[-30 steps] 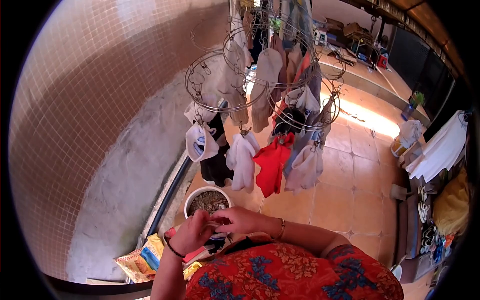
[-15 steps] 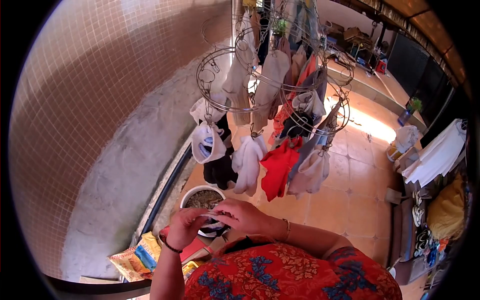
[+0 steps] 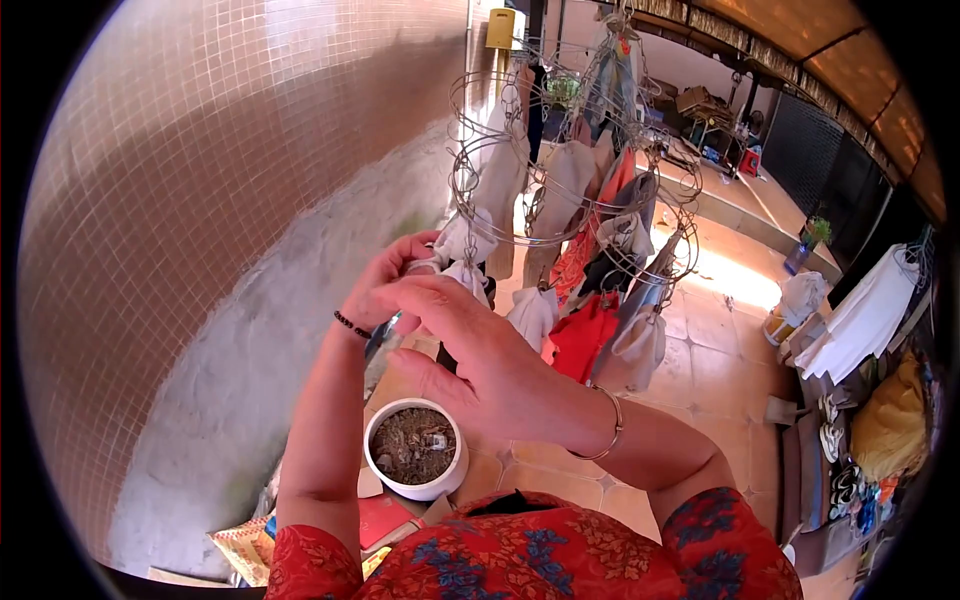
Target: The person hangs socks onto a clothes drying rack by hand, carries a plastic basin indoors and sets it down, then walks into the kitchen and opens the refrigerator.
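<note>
My left hand (image 3: 385, 280) is raised to the left side of the hanging rack, its fingers closed on a white sock (image 3: 424, 262). Just in front of it, my right hand (image 3: 470, 345) has its fingers stretched to the left and its thumb apart; no held thing shows. It covers part of the socks behind. The wire ring rack (image 3: 560, 240) carries clipped socks. Beside my hands hang another white sock (image 3: 468, 235), a pale sock (image 3: 535, 312) and a red sock (image 3: 583, 335).
Below my hands stands a white pot (image 3: 452, 480) with soil in it. A tiled wall (image 3: 200, 200) curves along the left. At right, a white cloth (image 3: 860, 315) hangs above shoes and a yellow bag (image 3: 892, 425). Printed bags (image 3: 240, 545) lie at lower left.
Both hands have gone up from low over the pot, where they met pinching something small and pale, to the rack's left side. The view has tilted up, and nearby socks have shifted.
</note>
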### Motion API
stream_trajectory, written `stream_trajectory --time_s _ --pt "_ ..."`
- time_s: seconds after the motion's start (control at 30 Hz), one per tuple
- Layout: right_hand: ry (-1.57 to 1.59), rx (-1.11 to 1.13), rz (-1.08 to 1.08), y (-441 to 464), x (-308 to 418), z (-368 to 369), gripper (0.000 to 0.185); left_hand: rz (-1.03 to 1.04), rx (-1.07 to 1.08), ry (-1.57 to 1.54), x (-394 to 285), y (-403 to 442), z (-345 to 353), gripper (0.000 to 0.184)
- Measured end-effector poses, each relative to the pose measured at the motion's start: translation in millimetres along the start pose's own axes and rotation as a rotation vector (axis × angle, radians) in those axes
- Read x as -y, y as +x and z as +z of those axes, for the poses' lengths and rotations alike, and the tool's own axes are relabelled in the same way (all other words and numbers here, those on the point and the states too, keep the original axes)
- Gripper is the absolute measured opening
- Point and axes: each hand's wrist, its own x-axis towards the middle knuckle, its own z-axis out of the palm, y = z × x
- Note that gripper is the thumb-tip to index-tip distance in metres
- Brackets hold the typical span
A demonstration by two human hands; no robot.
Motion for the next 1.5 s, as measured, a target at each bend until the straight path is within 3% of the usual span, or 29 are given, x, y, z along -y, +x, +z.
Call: stream_trajectory --time_s 0.03,0.07,0.13,0.3,0.47,0.5,0.57,0.6,0.63,0.7,0.77,0.83,0.9,0.97,1.0,1.03,1.13,1.3,1.37,1.5 --pt "-0.001 -0.100 0.010 3 -7 6 0.044 0.110 0.146 0.137 -1 4 -1 0.021" --pt "-0.053 -0.096 0.095 5 -13 7 0.046 0.117 0.159 0.131 -1 2 3 0.021" --pt "-0.075 -0.166 0.157 11 -22 13 0.046 -0.005 0.114 -0.108 -8 -11 22 0.034" --pt "-0.252 -0.247 0.254 15 -34 30 0.051 -0.107 0.184 -0.296 14 -17 52 0.035" --pt "-0.302 -0.243 0.378 7 -25 18 0.054 0.034 -0.069 -0.191 2 -34 102 0.032" --pt "-0.255 -0.275 0.449 2 -26 14 0.057 0.038 -0.070 -0.196 0 -42 101 0.032" --pt "-0.159 -0.341 0.588 -7 -28 8 0.064 -0.034 0.165 0.121 -5 -59 96 0.030" --pt "-0.190 -0.351 0.599 -9 -24 6 0.070 -0.123 0.210 -0.148 -8 -64 98 0.029" --pt "-0.194 -0.353 0.600 -12 -23 8 0.070 -0.120 0.213 -0.151 -11 -66 95 0.029" --pt "-0.547 -0.457 0.493 -19 -23 13 0.073 -0.136 0.343 -0.014 -16 -71 83 0.023" --pt "-0.569 -0.444 0.523 -16 -18 13 0.076 -0.160 0.311 -0.059 -18 -72 77 0.018" --pt "-0.471 -0.458 0.521 -10 -21 15 0.078 -0.026 0.253 0.084 -31 -68 68 0.017" --pt "-0.531 -0.508 0.428 -5 -34 10 0.074 0.047 0.219 0.124 -48 -62 65 0.015" --pt "-0.323 -0.530 0.565 4 -34 2 0.066 -0.198 0.216 -0.021 -69 -58 60 0.013" --pt "-0.328 -0.570 0.486 7 -40 -1 0.047 -0.194 0.220 -0.014 -76 -53 58 0.013" --pt "-0.328 -0.571 0.484 8 -40 -5 0.047 -0.193 0.220 -0.012 -78 -48 55 0.013" --pt "0.011 -0.527 0.560 8 -34 -20 0.032 -0.180 0.260 0.018 -81 -34 49 0.014" --pt "-0.267 -0.551 0.358 12 -46 -28 0.029 -0.084 0.224 -0.116 -86 -17 49 0.014" --pt "0.039 -0.464 0.505 14 -35 -32 0.027 -0.065 0.132 -0.120 -87 -11 49 0.014" --pt "0.066 -0.471 0.448 10 -47 -33 0.029 -0.031 0.082 -0.106 -94 -1 56 0.015"
